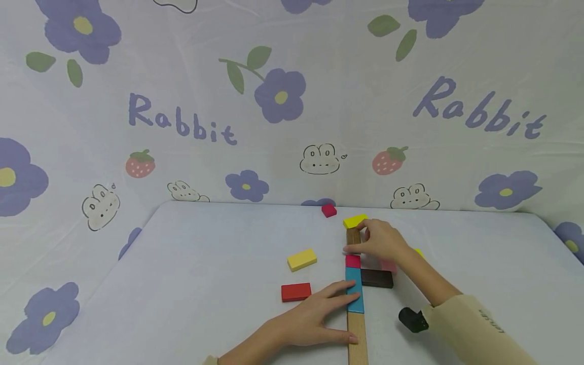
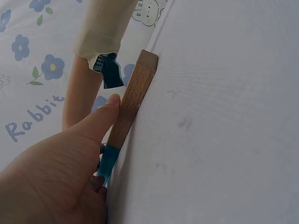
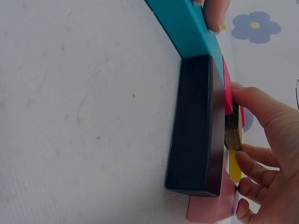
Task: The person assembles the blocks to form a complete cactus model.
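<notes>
Brown block (image 1: 353,241) was pinched in R hand (image 1: 382,241), prob. mid-alignment; L hand (image 1: 312,315) lay spread on blue block (image 1: 353,275). Next likely needed: nudge toward red block (image 1: 353,261) adjoining blue one.

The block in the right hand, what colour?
Brown; that wooden block shows best in the head view.

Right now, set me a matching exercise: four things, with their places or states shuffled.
1. blue block
2. dark block
3. left hand
4. right hand

A. resting on the blue block and the light wooden block
B. between the crimson block and the light wooden block
C. pinching the brown block
D. lying at the blue block's right side

Pairs: 1-B, 2-D, 3-A, 4-C
</notes>
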Demonstrator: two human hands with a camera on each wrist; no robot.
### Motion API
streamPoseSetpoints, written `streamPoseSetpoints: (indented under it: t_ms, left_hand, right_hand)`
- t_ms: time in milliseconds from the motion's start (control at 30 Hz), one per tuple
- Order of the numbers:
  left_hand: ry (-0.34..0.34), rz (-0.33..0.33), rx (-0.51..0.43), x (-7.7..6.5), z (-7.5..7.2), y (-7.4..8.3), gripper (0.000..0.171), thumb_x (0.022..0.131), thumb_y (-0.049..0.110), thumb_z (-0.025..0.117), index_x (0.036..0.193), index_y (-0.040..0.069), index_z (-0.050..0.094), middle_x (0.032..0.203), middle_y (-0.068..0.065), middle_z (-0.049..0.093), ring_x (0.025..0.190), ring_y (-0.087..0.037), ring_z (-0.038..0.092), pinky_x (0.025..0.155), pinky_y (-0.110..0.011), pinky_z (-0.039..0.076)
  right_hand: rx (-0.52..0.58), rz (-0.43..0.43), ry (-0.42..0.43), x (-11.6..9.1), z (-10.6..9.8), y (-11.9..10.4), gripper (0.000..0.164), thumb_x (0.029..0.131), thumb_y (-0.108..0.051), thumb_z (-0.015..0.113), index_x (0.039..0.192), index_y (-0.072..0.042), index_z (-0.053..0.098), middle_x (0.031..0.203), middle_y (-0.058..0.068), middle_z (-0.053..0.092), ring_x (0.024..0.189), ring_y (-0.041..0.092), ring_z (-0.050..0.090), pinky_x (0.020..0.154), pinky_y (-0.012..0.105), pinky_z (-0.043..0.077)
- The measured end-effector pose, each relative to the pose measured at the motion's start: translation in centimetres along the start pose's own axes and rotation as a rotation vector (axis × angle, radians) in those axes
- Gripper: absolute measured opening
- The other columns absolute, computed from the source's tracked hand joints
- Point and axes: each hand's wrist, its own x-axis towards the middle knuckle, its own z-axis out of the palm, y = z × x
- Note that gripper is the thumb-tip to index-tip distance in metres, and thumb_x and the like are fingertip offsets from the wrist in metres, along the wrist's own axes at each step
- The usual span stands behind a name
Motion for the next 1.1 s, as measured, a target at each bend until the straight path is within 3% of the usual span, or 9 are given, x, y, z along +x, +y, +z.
streamPoseSetpoints:
  t_ms: [233,500,1100]
  left_hand:
    - [0.001,-0.001,0.003,-0.05,0.00,0.03,0.074,0.102,0.047,0.069,0.165,0.024,0.039,0.174,0.007,0.025,0.158,-0.015,0.029,0.123,-0.040,0.039]
    - [0.010,0.020,0.002,-0.14,0.01,-0.05,0.074,0.102,0.046,0.069,0.165,0.023,0.039,0.174,0.005,0.025,0.158,-0.015,0.029,0.123,-0.039,0.038]
    - [0.009,0.017,-0.002,-0.05,0.09,-0.26,0.074,0.102,0.046,0.069,0.165,0.023,0.039,0.174,0.006,0.025,0.158,-0.016,0.028,0.123,-0.040,0.039]
  right_hand:
    - [-0.013,0.012,0.004,-0.34,-0.08,-0.49,0.073,0.083,-0.046,0.088,0.130,0.005,0.065,0.090,0.010,0.063,0.079,0.022,0.055,0.063,0.028,0.051]
    - [-0.040,-0.026,0.021,-0.22,-0.30,-0.38,0.059,0.090,-0.039,0.083,0.126,0.006,0.069,0.083,0.008,0.060,0.073,0.020,0.052,0.058,0.026,0.045]
    - [-0.052,-0.031,0.035,-0.25,0.18,-0.17,0.059,0.089,-0.041,0.084,0.124,0.004,0.070,0.083,0.007,0.060,0.072,0.019,0.051,0.058,0.026,0.044]
